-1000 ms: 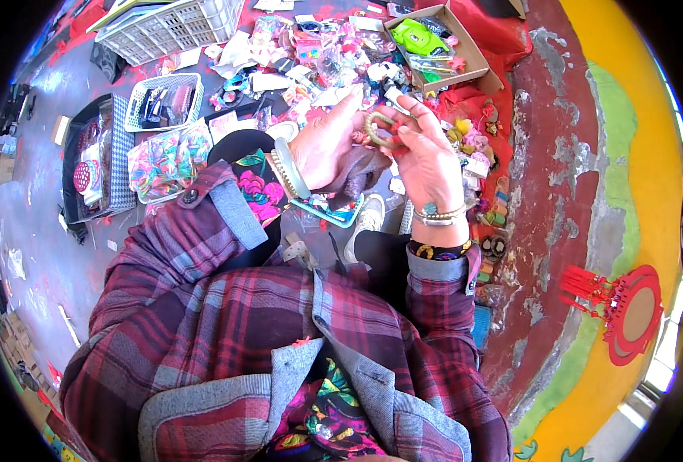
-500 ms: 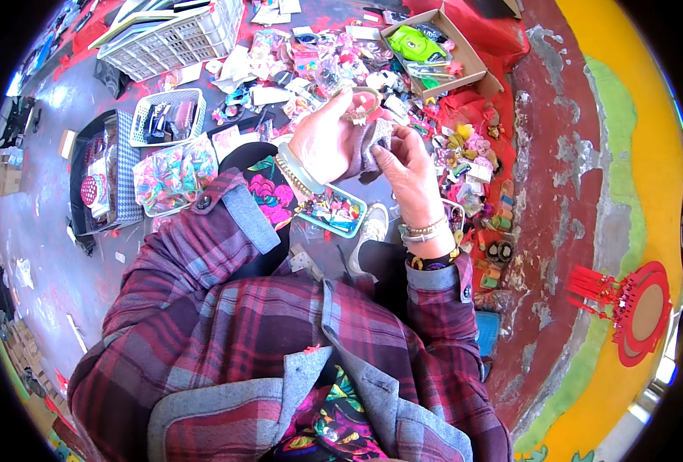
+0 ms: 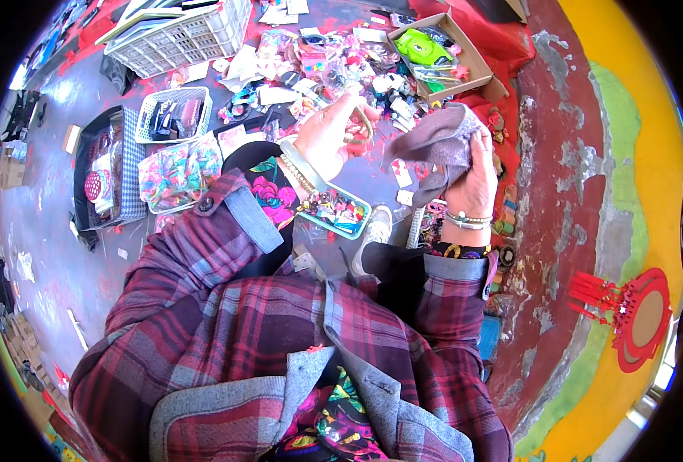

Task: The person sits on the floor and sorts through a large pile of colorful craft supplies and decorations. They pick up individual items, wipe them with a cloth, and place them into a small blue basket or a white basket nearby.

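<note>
In my left hand (image 3: pixel 324 142) is a thin olive-tan ring-shaped band (image 3: pixel 369 129), pinched at its upper side by the fingers. My right hand (image 3: pixel 476 185) grips a greyish-mauve piece of soft cloth (image 3: pixel 443 145), which spreads and droops to the left of the fingers. The two hands are apart, with the cloth touching only the right one. Beneath the left wrist, a teal-rimmed tray (image 3: pixel 362 222) holds small colourful pieces. Beyond both hands lies a heap of small packaged accessories (image 3: pixel 330 65) on the floor.
At the far left stand a light grey plastic crate (image 3: pixel 180 50), a white basket (image 3: pixel 174 138) and a dark houndstooth-sided box (image 3: pixel 130 181). Colourful bagged pieces (image 3: pixel 178 175) lie beside them. A cardboard box (image 3: pixel 476 65) sits far right, near a worn red strip (image 3: pixel 549 231).
My right hand has moved right, away from the left, carrying the cloth, which has opened out wider. My left hand stays nearly in place with the ring-shaped band.
</note>
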The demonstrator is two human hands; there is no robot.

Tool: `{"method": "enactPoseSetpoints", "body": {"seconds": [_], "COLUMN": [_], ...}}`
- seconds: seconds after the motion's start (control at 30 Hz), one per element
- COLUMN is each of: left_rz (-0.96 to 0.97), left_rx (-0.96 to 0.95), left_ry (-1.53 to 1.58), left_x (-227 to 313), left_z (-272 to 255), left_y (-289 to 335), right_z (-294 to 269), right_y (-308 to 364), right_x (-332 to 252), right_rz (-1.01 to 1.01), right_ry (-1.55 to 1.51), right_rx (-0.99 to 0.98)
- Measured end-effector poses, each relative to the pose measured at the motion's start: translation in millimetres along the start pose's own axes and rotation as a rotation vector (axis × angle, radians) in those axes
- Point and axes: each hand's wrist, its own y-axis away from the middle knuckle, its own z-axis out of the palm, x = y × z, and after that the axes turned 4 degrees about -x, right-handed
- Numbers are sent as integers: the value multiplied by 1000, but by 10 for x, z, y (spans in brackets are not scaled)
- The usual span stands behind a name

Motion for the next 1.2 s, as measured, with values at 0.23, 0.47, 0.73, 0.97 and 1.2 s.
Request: {"method": "enactPoseSetpoints", "body": {"seconds": [0.23,0.47,0.73,0.97,1.2], "left_rz": [-89,-58,-79,-43,265], "left_rx": [-11,-600,-172,-116,-195], "left_ry": [120,639,320,356,-446], "left_x": [-112,-212,-135,-153,-244], "left_z": [-71,-233,-9,-168,-259], "left_y": [-77,-142,-80,-176,-152], "right_z": [215,315,187,18,245], "right_y": [174,103,17,-71,61], "right_x": [223,713,592,348,690], "right_rz": [-242,-568,60,-70,-609], "right_ry": [679,1383,641,69,1380], "right_rx": [-305,-472,-23,-89,-528]}}
